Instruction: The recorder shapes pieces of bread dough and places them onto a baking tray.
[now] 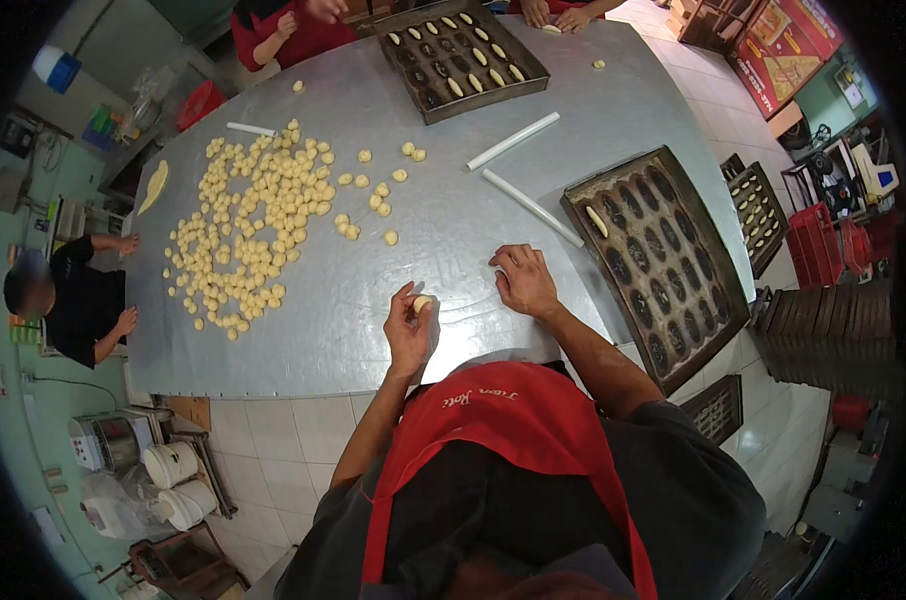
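Observation:
My left hand is closed on a small ball of pale dough, held between thumb and fingers just over the metal table. Farther right, my right hand rests low over the tabletop, its fingers bent but apart, with nothing visible in it. A big spread of dough balls covers the left part of the table. Several loose ones, such as this dough ball, lie nearer my hands. Two white rods lie beyond my right hand.
At right, a dark baking tray overhangs the table edge, one dough strip in it. Another tray at the far side holds several dough strips. A person in black stands at left; two people in red work opposite. Stacked trays stand right.

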A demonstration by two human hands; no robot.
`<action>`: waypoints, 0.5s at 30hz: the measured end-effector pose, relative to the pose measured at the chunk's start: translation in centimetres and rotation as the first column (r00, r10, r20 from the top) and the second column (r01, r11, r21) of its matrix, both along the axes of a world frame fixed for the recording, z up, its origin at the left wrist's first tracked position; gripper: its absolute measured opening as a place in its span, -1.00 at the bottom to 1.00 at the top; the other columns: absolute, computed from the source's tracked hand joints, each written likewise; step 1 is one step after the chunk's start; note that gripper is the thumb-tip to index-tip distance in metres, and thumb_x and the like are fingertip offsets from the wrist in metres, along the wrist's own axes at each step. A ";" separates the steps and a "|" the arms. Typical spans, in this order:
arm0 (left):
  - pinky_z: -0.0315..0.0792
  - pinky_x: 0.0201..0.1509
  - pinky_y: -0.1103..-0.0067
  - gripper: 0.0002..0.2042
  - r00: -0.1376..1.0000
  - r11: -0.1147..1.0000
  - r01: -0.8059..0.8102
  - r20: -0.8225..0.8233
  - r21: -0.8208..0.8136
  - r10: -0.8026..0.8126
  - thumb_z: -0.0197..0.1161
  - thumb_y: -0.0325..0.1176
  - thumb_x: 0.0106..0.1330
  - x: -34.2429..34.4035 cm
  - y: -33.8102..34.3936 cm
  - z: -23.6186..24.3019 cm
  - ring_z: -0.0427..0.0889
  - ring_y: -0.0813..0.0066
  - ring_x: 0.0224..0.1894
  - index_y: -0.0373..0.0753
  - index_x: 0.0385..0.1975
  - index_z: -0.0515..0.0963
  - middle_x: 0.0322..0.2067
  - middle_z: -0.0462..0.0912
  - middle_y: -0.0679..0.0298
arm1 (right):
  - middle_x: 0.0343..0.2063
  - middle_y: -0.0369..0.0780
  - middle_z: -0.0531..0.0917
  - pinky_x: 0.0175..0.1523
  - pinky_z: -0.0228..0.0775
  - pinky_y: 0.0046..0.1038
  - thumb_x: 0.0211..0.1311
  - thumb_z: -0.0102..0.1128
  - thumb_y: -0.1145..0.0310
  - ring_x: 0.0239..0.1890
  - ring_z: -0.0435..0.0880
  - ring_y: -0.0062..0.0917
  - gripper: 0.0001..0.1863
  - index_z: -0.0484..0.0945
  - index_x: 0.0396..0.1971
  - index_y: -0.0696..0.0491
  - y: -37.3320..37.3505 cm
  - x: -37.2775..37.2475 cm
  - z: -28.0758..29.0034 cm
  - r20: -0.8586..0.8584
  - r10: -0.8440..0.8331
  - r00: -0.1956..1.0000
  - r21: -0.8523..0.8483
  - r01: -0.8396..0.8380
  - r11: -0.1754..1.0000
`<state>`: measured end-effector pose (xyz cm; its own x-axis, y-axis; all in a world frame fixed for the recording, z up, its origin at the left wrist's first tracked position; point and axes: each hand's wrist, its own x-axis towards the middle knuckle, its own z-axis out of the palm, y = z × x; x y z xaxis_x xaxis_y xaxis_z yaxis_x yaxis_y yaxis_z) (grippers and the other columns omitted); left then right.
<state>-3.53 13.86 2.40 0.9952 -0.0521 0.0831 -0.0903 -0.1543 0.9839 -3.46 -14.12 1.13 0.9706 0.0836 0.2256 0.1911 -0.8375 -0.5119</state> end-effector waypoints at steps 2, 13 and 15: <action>0.58 -0.02 0.58 -0.68 0.996 0.994 0.075 -0.053 0.081 -0.071 0.41 -0.41 0.49 0.4 0.6 -1.3 0.66 0.57 -0.17 -0.34 0.18 0.64 -0.13 0.72 0.26 | 0.10 -0.18 0.59 0.34 0.29 -0.11 0.24 0.27 0.44 0.23 0.50 -0.22 -0.67 0.63 0.03 0.01 0.3 0.1 0.1 0.011 0.032 0.999 0.012 -0.032 0.999; 0.60 0.15 0.33 -0.80 0.965 0.932 0.097 0.195 0.349 -0.174 0.40 -0.52 0.39 -0.5 -0.2 -1.7 0.72 0.16 0.00 -0.32 -0.03 0.63 -0.03 0.73 0.02 | 0.24 -0.09 0.59 0.31 0.35 -0.03 0.32 0.39 0.34 0.27 0.53 -0.14 -0.36 0.50 0.40 0.06 -5.3 2.7 -2.3 0.166 -0.341 0.925 -0.055 0.354 0.934; 0.61 0.11 0.44 -0.77 0.985 0.993 0.104 -0.141 0.054 -0.095 0.38 -0.51 0.44 -0.4 -0.1 -2.0 0.74 0.35 -0.05 -0.33 0.03 0.61 -0.09 0.76 0.12 | 0.08 -0.16 0.65 0.20 0.37 -0.08 0.34 0.36 0.34 0.16 0.58 -0.21 -0.47 0.60 0.31 -0.01 -5.0 0.7 -2.9 0.011 -0.354 0.935 -0.174 0.350 0.920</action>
